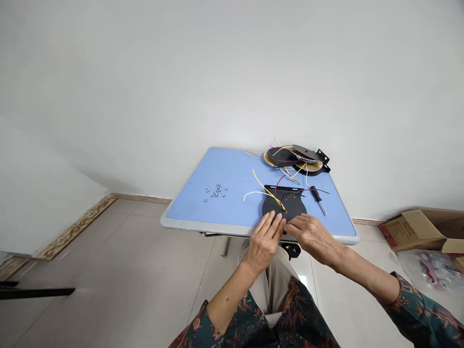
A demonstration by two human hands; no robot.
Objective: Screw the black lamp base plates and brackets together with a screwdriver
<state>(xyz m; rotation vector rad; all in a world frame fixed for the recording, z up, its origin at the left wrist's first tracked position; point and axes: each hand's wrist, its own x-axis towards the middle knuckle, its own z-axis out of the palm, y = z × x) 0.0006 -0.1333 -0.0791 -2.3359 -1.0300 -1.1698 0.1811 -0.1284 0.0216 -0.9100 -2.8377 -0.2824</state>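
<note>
The single head-worn view looks forward and steeply down from above the person's beige-trousered lap (279,285), facing a blue-topped, grey-rimmed rectangular table (224,166) close ahead, with a white plaster wall (232,72) just behind that table.

Nothing legible anywhere; no readable marking on the black round plate (284,205) just beyond the fingers (272,223); well right of the fingers, dark print and a red patch on a cardboard box (393,232), too small and blurred to read.
</note>
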